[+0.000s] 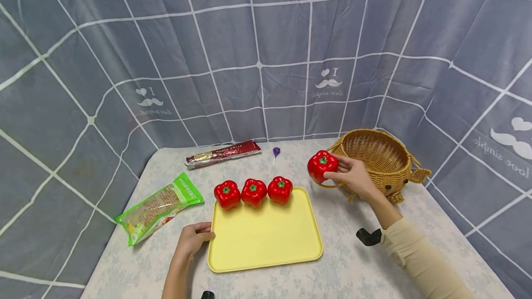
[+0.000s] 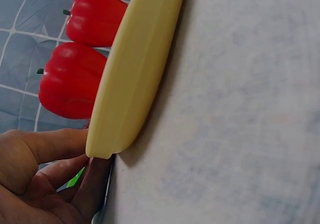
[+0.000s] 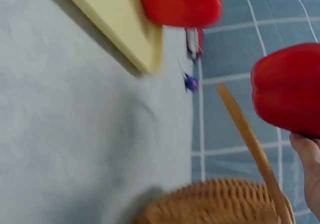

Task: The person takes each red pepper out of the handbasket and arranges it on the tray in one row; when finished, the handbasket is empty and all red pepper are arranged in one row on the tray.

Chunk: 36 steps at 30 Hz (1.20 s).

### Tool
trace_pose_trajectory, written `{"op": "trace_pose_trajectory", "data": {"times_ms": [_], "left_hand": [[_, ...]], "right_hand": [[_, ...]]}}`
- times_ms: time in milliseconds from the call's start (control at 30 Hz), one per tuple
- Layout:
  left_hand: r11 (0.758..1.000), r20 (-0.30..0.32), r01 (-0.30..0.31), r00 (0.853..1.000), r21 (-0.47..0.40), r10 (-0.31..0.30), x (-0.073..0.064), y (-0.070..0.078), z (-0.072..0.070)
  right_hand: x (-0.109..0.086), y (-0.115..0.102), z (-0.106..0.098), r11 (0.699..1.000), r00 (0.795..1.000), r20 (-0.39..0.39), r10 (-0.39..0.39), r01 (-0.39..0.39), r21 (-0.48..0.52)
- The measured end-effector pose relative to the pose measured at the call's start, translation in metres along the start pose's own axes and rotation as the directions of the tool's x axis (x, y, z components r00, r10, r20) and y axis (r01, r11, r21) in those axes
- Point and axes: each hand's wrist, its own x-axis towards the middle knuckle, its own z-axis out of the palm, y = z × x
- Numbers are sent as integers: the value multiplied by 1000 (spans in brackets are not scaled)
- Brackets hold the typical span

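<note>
My right hand [image 1: 353, 176] grips a red bell pepper [image 1: 322, 165] in front of the left side of the wicker basket [image 1: 388, 174]. In the right wrist view this bell pepper [image 3: 290, 89] is held up above the table, beside the basket's thin handle [image 3: 252, 141]. My left hand [image 1: 193, 239] pinches the left rim of the yellow tray [image 1: 266, 243], with the thumb at the rim and fingers below, as the left wrist view shows. Along the tray's far edge stand three more red bell peppers [image 1: 254, 193] in a row, green stems up.
Left of the tray lies a green-edged clear food packet [image 1: 160, 206]. Towards the back are a dark red and silver packet [image 1: 224, 152] and a purple lollipop [image 1: 276, 152]. A grey checked curtain [image 1: 287, 59] hangs round the table [image 1: 353, 262].
</note>
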Motion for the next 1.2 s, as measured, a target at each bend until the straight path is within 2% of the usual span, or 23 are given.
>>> {"op": "trace_pose_trajectory", "data": {"times_ms": [167, 467, 667, 933, 1200], "left_hand": [[1000, -3, 8, 1000, -11, -8, 0, -4, 2], [999, -2, 19, 1000, -29, -19, -1, -4, 0], [1000, -14, 10, 1000, -23, -11, -2, -3, -2], [1000, -15, 9, 1000, -26, -9, 1, -3, -2], [999, -18, 29, 999, -21, -29, 0, -4, -4]], "right_hand": [[-2, 10, 21, 1000, 999, -18, 30, -29, 11], [-4, 19, 44, 997, 994, -77, 72, -71, 19], [-6, 29, 63, 997, 991, -112, 77, -78, -4], [-12, 46, 90, 997, 973, -220, 67, -75, -31], [-16, 65, 106, 996, 966, -251, 59, -73, -48]]}}
